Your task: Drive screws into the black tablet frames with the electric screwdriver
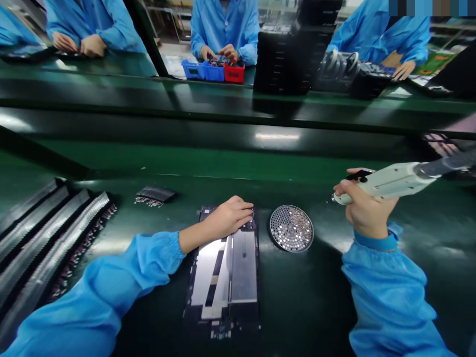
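Right grip (366, 208) wraps a pale-green, cylindrical power driver (394, 181), raised above the dark-green counter (297, 302). Left grip (236, 214) rests atop a flat, black-and-silver rectangular device (243, 267); can't tell if it pinches anything. Just right of it: round, perforated metal dish (273, 230). Farther left: ridged black strips (76, 238).

The single head-worn view looks forward and down, with the left hand (231, 218), right hand (366, 210) and worktop (301, 302) near, and co-workers (225, 29) farther off along the top.

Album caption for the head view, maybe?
Left hand on a flat black-and-silver electronic device, right hand gripping a pale cylindrical electric screwdriver, round silver perforated dish between.
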Demonstrator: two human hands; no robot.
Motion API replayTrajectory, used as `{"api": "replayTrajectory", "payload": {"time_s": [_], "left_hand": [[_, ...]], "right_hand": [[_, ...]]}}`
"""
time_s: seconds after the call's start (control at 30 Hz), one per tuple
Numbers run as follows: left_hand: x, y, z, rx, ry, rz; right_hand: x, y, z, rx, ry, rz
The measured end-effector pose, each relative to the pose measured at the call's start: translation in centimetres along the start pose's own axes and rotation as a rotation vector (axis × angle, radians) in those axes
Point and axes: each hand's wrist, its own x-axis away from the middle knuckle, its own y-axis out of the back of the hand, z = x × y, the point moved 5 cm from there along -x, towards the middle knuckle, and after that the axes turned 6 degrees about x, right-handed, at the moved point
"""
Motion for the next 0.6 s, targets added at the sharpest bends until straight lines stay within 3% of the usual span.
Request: {"api": "replayTrajectory", "payload": {"time_s": [0.17,0.33,0.6], "left_hand": [[-0.3,-0.4,-0.4,-0.03,-0.04,0.003],[0.2,-0.3,-1.8,-0.083,-0.07,0.101],[0.1,0.7,-2.1,-0.224,0.037,0.288]], "right_hand": [[0.2,0.0,0.1,0.037,-0.028,0.017],[0.3,-0.1,0.3,0.063,-0.034,0.015],[0.2,-0.3,0.7,0.029,-0.004,0.016]]}}
